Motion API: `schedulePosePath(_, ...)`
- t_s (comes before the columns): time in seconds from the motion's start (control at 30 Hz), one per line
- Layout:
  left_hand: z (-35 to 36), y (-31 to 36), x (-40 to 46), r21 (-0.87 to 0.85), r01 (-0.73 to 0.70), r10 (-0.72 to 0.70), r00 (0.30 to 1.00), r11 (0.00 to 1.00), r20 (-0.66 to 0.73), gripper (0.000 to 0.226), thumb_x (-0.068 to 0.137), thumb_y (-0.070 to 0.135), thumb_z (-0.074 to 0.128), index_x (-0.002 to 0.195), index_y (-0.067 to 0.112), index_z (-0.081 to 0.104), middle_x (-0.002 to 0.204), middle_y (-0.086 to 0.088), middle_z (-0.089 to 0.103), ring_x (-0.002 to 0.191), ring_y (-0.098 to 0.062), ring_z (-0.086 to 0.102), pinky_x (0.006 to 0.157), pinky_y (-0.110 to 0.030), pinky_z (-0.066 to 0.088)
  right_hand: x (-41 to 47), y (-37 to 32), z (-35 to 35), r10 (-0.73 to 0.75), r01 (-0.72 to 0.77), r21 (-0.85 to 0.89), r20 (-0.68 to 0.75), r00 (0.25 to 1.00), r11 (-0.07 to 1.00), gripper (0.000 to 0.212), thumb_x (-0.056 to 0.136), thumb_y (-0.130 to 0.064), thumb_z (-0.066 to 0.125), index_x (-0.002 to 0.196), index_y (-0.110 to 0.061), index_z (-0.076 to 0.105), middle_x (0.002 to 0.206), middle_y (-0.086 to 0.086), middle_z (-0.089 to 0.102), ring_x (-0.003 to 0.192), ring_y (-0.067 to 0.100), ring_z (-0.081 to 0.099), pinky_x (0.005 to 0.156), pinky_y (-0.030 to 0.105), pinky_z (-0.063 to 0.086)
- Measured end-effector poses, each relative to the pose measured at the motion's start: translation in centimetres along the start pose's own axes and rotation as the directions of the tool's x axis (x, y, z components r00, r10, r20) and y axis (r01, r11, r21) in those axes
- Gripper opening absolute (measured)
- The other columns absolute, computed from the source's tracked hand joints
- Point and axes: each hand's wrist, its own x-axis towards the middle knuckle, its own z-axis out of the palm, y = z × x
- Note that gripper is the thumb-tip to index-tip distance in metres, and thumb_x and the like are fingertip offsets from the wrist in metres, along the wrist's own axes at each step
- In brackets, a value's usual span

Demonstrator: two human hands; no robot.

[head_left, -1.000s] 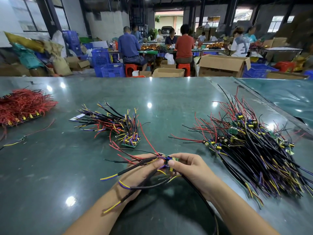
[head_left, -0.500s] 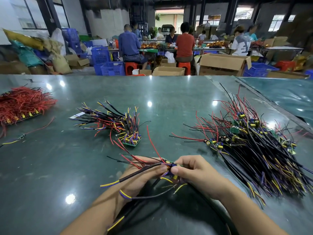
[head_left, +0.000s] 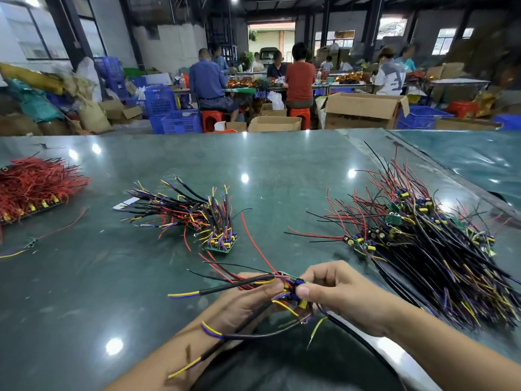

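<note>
At the left edge of the frame I see a bundle of red wires (head_left: pixel 33 187), cut off by the border, with one loose wire (head_left: pixel 60 228) lying just below it on the green table (head_left: pixel 84 306). Right of that, bare tabletop runs down to the lower left corner, the widest open room I have. Centre-left sits a small pile of wired boards (head_left: pixel 197 218), well apart from the hands. Low in the centre, the left hand (head_left: pixel 248 303) curls round a bunch of black and red wires. The small board (head_left: pixel 293 289) they run from sits between both hands, and the right hand (head_left: pixel 346 297) pinches it between thumb and fingers. A big heap of wired boards (head_left: pixel 423 249) fills the right side up to the border, close beside the right wrist.
</note>
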Motion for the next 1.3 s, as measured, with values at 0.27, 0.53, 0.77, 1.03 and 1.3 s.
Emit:
schedulePosePath(0.27, 0.4, 0.5, 0.2, -0.098, -0.009, 0.000, 0.995, 0.995, -0.095, 0.030, 0.076, 0.017, 0.075, 0.100, 0.000, 0.072, 0.102, -0.018, 0.066, 0.095, -0.027, 0.062, 0.091, -0.040, 0.051, 0.7, 1.3, 0.2, 0.032, -0.011, 0.154, -0.130, 0.991, 0.988, 0.012, 0.074, -0.018, 0.069, 0.070, -0.007, 0.071, 0.068, 0.012, 0.065, 0.056, 0.013, 0.061, 0.056, 0.019, 0.048)
schedulePosePath(0.53, -2.6, 7.0, 3.7, 0.037, -0.095, 0.099, 0.820, 0.995, -0.564, 0.016, 0.089, 0.001, 0.059, 0.076, 0.010, 0.063, 0.050, 0.005, 0.062, 0.039, -0.001, 0.054, 0.040, -0.013, 0.046, -0.7, 0.1, -3.1, 0.075, 0.113, 0.344, -0.490, 0.869, 0.932, 0.013, 0.070, -0.028, 0.067, 0.064, -0.018, 0.072, 0.059, -0.002, 0.059, 0.047, 0.003, 0.053, 0.044, 0.013, 0.044)
schedulePosePath(0.77, -4.2, 12.1, 8.1, -0.040, 0.196, -0.179, 0.767, 0.980, -0.616, 0.021, 0.089, 0.005, 0.049, 0.069, 0.011, 0.046, 0.069, -0.006, 0.046, 0.060, -0.017, 0.047, 0.055, -0.026, 0.043, -0.6, -0.4, -2.2, 0.178, 0.145, 0.470, -0.576, 0.798, 0.871, 0.010, 0.081, -0.018, 0.064, 0.077, -0.010, 0.060, 0.055, -0.002, 0.061, 0.042, 0.003, 0.055, 0.039, 0.012, 0.042)
schedulePosePath(1.03, -0.8, 9.9, 4.2, 0.338, -0.415, 0.522, 0.498, 0.845, -0.693, 0.025, 0.084, 0.026, 0.063, 0.107, 0.016, 0.060, 0.101, 0.003, 0.062, 0.087, -0.008, 0.058, 0.078, -0.025, 0.043, -0.2, 0.4, -1.5, 0.181, 0.192, 0.572, -0.530, 0.829, 0.798, 0.017, 0.065, -0.013, 0.069, 0.077, -0.002, 0.063, 0.063, 0.005, 0.065, 0.048, 0.007, 0.059, 0.046, 0.013, 0.050)
schedulePosePath(1.3, 2.7, 1.2, 2.4, 0.700, -0.307, 0.616, 0.751, 0.644, -0.237, 0.026, 0.088, -0.002, 0.055, 0.078, 0.019, 0.068, 0.072, 0.002, 0.067, 0.062, -0.011, 0.057, 0.063, -0.023, 0.049, -0.2, 0.7, -0.6, 0.146, 0.164, 0.573, -0.455, 0.878, 0.803, 0.013, 0.065, -0.008, 0.067, 0.071, 0.002, 0.071, 0.075, 0.017, 0.069, 0.058, 0.015, 0.066, 0.053, 0.017, 0.055)
